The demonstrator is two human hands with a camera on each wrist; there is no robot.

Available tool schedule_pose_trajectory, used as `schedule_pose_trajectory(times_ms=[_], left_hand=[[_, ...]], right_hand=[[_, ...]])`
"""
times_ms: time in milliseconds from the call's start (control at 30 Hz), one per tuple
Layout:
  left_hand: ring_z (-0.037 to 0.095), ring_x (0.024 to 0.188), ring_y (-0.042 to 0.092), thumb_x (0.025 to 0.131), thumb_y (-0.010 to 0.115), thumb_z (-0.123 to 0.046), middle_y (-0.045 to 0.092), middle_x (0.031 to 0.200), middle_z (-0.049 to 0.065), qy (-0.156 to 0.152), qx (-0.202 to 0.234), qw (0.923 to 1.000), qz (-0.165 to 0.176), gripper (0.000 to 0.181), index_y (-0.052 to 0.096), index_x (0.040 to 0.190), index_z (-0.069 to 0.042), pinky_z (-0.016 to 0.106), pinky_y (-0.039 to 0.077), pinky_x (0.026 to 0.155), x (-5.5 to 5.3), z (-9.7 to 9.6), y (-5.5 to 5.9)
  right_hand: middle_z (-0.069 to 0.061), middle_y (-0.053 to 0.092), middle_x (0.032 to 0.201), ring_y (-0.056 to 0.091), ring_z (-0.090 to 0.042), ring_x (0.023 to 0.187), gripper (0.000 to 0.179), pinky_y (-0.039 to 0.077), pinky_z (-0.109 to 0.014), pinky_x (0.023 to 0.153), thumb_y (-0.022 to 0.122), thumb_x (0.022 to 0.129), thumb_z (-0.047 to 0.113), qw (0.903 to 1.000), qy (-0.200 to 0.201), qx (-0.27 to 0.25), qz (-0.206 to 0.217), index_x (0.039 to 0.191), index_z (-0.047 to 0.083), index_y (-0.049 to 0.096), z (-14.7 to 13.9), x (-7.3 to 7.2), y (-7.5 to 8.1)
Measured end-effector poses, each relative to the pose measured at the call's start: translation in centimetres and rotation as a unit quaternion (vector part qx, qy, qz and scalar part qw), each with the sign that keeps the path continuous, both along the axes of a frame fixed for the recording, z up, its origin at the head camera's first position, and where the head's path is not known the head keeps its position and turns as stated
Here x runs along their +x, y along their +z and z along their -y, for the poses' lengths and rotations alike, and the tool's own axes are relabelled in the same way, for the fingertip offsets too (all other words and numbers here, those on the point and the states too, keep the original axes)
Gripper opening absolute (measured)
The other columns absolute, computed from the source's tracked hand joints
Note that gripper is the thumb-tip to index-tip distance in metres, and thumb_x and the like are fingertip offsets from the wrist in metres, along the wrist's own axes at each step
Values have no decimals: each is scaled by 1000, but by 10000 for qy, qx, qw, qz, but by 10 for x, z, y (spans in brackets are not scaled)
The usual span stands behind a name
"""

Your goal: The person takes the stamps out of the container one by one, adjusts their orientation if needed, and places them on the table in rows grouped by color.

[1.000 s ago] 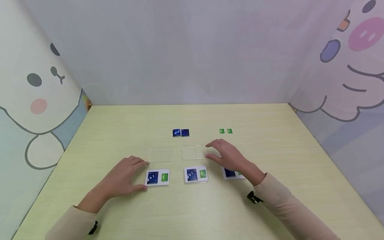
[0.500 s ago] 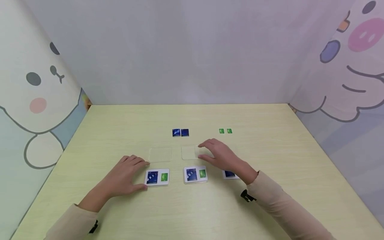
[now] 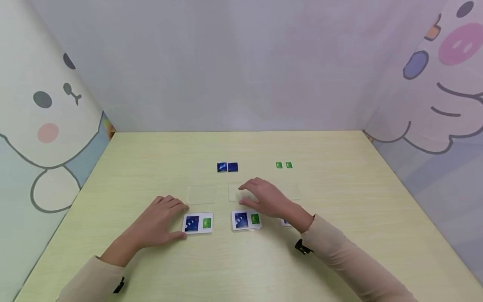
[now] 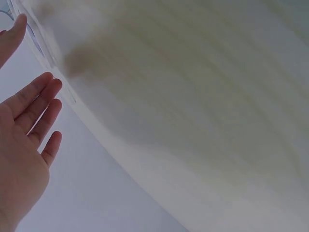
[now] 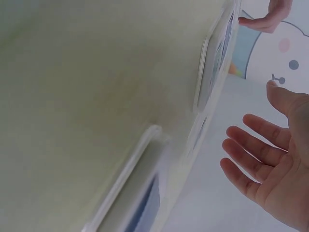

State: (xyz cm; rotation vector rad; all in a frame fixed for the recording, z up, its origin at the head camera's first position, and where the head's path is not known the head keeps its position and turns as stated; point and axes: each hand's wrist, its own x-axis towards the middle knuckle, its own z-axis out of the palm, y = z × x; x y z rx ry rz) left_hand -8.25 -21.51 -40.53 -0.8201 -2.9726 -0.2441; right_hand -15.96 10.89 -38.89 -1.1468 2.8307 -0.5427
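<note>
My left hand (image 3: 160,220) lies just left of a white card (image 3: 198,223) bearing a dark blue stamp-like picture and a small green one. Its thumb tip is at or beside the card's lower left corner; contact cannot be told. In the left wrist view the fingers (image 4: 46,116) are extended and slightly apart. My right hand (image 3: 268,199) hovers over a clear plastic piece (image 3: 233,193), covering much of it, just above a matching middle card (image 3: 246,220). The right wrist view shows its fingers (image 5: 256,150) loosely extended, holding nothing visible.
Two dark blue squares (image 3: 227,167) and two small green ones (image 3: 284,165) lie farther back. Another clear piece (image 3: 201,195) sits left, and a third (image 3: 293,191) right. My right forearm mostly hides a third card (image 3: 285,222). A pale wall (image 3: 241,84) backs the table.
My right hand has moved left, from beside the middle clear piece to over it. The third clear piece now shows behind the hand. The left hand has stayed almost still.
</note>
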Motion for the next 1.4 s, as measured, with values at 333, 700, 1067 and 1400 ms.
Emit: schedule_pose_trajectory(times_ms=[333,700,1067,1400], left_hand=[[23,111,57,71,78,-49,67,116,2,-24,-45,9999,132,60,65,116,-12,46,41,98,0,-4,3],[21,109,57,72,78,-48,67,114,1,-11,-74,9997,227,57,66,115,-12,46,41,97,0,-6,3],[20,107,58,73,78,-46,68,111,0,42,-63,9996,264,54,67,113,-12,45,42,96,1,-7,3],[20,105,58,73,78,-46,68,110,1,-17,-102,9998,155,53,67,112,-12,45,42,96,2,-8,3]], right_hand=[[-3,67,121,60,-19,116,40,48,-36,100,63,92,39,9998,138,136,59,122,12,64,12,3,2],[-3,67,120,60,-19,115,40,48,-36,99,61,93,39,9993,345,100,34,122,12,63,19,4,1],[-3,67,119,60,-18,115,40,49,-34,99,62,92,40,9992,398,62,-45,121,12,64,25,6,-3],[-4,68,117,61,-18,113,40,49,-34,98,61,93,38,9983,568,12,-114,121,11,63,31,8,-3]])
